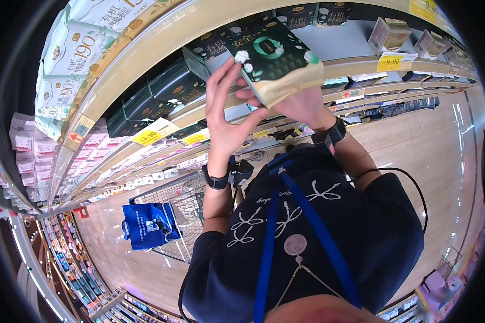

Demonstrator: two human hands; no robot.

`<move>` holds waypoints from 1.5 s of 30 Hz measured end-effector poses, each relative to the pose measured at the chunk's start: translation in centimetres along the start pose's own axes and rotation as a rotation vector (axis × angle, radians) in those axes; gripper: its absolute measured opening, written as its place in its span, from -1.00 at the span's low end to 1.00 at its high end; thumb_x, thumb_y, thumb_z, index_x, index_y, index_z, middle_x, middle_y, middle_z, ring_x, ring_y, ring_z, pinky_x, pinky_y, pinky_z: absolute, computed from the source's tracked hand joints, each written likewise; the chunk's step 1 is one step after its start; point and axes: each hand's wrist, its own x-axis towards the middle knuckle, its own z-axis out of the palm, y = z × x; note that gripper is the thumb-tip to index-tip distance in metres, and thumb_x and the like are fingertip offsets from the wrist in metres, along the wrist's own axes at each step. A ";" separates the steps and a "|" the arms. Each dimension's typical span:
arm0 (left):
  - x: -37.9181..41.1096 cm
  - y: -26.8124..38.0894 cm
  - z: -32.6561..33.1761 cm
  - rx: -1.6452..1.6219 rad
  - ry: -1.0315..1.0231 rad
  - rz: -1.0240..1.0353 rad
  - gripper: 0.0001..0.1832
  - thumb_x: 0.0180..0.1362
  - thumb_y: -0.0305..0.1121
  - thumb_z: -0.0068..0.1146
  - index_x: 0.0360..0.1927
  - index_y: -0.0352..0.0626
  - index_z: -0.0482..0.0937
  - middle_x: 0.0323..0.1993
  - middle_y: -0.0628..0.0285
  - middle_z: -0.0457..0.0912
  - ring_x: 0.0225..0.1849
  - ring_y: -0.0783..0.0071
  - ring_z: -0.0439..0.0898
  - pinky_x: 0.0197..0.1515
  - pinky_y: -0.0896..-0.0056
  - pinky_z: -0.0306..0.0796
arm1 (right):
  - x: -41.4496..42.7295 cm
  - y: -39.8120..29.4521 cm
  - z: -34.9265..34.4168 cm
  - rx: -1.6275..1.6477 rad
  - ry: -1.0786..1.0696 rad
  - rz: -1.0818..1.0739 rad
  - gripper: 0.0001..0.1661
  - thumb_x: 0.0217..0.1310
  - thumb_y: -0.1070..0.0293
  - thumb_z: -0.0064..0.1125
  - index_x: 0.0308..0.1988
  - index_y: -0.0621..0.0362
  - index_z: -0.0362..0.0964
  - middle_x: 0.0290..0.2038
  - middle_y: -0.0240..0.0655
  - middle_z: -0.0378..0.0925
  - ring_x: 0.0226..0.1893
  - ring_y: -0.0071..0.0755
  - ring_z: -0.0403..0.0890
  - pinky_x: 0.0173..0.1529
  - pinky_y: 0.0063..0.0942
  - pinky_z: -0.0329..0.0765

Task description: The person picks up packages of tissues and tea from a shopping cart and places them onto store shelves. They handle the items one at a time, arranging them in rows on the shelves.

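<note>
My right hand [299, 103] is under a dark green and cream package [277, 60] printed with white flowers, its fingers wrapping around the left edge. My left hand [226, 109] is upright at that same edge, fingers extended and thumb near the package's lower corner. Whether the left hand grips it or only touches it cannot be told. Similar dark green packages [178, 82] stand in a row on the shelf to the left of my hands, and more [333, 15] are at the back of the shelf. Both wrists wear black straps with devices.
Long store shelves curve around, with a yellow price tag [149, 136] on one edge. White packages [83, 48] fill the upper left; small boxes [390, 35] stand at right. A wire shopping cart [186, 198] with a blue bag [149, 226] is on the floor at lower left.
</note>
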 end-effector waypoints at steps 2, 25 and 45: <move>-0.2 -0.4 -0.1 -0.013 0.025 -0.023 -0.17 -0.11 -0.33 0.48 0.32 -0.19 0.44 0.30 0.00 0.40 0.29 0.10 0.43 0.30 0.09 0.34 | -0.1 0.2 0.5 -0.042 0.035 0.013 0.27 0.22 -0.63 -0.47 0.47 0.27 -0.17 0.40 0.30 0.03 0.33 0.47 0.24 0.37 0.13 0.30; -1.6 -2.1 -0.5 0.002 0.177 -0.223 -0.57 0.18 -0.54 0.18 0.16 -0.20 0.53 0.21 0.10 0.52 0.27 0.21 0.45 0.29 0.22 0.33 | 2.1 -0.7 -0.8 -1.853 0.595 -0.758 0.33 -0.19 0.33 0.64 0.40 -0.01 -0.19 0.21 -0.14 0.16 0.15 -0.19 0.45 0.14 -0.31 0.55; 0.5 -3.1 -8.1 0.990 0.353 -0.001 -0.41 -0.02 -0.12 0.47 0.11 -0.01 0.60 0.13 0.20 0.55 0.28 0.06 0.36 0.35 -0.08 0.14 | 5.6 0.0 -2.2 -2.205 0.498 -0.411 0.19 0.05 -0.21 0.39 0.41 0.17 -0.05 0.19 0.07 0.39 0.02 0.16 0.60 -0.05 -0.14 0.61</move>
